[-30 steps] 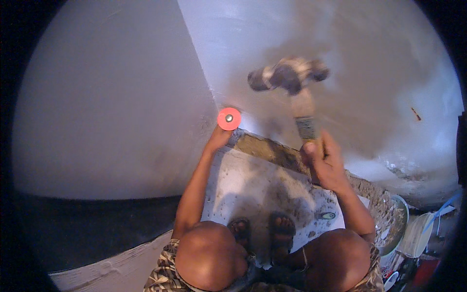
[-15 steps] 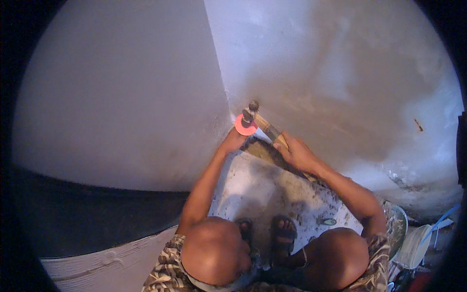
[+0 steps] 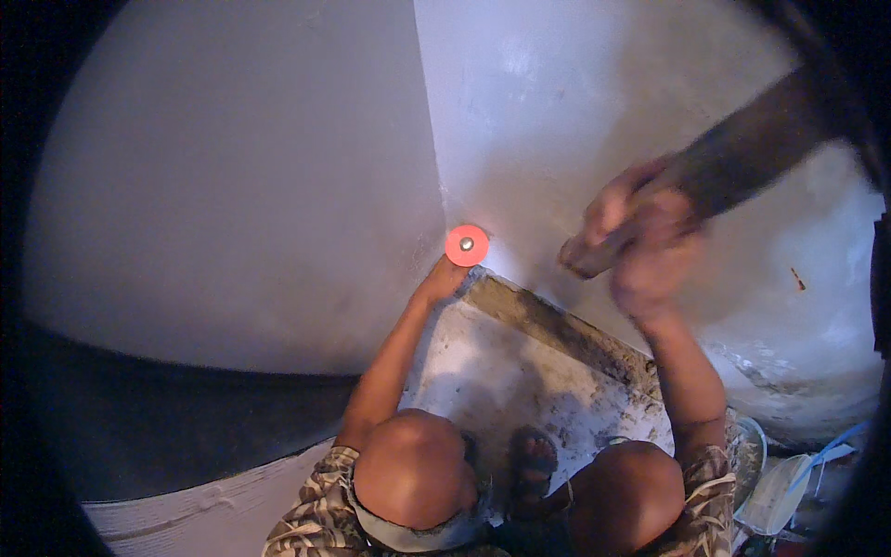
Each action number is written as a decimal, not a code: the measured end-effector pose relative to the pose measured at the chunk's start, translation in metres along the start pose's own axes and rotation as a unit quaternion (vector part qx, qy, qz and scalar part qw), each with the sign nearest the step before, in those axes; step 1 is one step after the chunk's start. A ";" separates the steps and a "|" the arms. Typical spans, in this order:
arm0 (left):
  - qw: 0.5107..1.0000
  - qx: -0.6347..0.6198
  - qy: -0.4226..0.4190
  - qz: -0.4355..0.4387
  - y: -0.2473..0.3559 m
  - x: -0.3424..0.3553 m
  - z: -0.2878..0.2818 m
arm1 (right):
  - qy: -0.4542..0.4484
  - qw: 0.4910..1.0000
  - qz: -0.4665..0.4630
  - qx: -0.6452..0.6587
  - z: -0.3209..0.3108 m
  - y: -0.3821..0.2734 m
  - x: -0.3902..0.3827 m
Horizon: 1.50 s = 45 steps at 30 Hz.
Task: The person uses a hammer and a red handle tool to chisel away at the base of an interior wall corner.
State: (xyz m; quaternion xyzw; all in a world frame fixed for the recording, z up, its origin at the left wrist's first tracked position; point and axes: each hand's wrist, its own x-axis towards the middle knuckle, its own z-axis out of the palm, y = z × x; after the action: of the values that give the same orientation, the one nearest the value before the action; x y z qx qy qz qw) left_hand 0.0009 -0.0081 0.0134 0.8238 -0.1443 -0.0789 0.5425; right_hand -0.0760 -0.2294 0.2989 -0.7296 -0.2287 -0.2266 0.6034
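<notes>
In the corner, my left hand is closed below a round red-orange hand guard. The bare metal top of a chisel shows at the guard's middle; its shaft and tip are hidden. My right hand is raised to the right, fingers wrapped round the handle of a hammer. Motion smears both hand and hammer, and the hammer's far end runs into the dark rim at upper right. Beneath the chisel, a rough brown strip follows the foot of the right wall.
Smooth grey wall stands left, a damp-patched wall right. My sandalled foot rests on the white, dirt-specked floor between my knees. A pale container with a blue strip lies at lower right.
The hammer has swung up from the chisel's top toward the upper right, carried by my right hand. My left hand stays in the corner, the guard now uncovered.
</notes>
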 end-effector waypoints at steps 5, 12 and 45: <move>0.997 -0.038 0.003 0.072 -0.019 0.011 0.006 | -0.315 0.878 0.231 -0.278 -0.001 0.139 -0.102; 0.996 -0.024 0.003 0.082 -0.022 0.015 0.005 | -0.149 0.941 0.279 -0.123 0.001 0.072 -0.076; 0.998 0.004 0.010 0.058 -0.006 0.010 0.018 | -0.267 0.907 0.201 -0.257 -0.008 0.145 -0.097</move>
State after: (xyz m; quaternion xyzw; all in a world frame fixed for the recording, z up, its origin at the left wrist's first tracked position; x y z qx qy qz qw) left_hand 0.0061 -0.0248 0.0010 0.8169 -0.1863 -0.0383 0.5445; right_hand -0.0654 -0.2668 0.1291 -0.9233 -0.1633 0.0521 0.3438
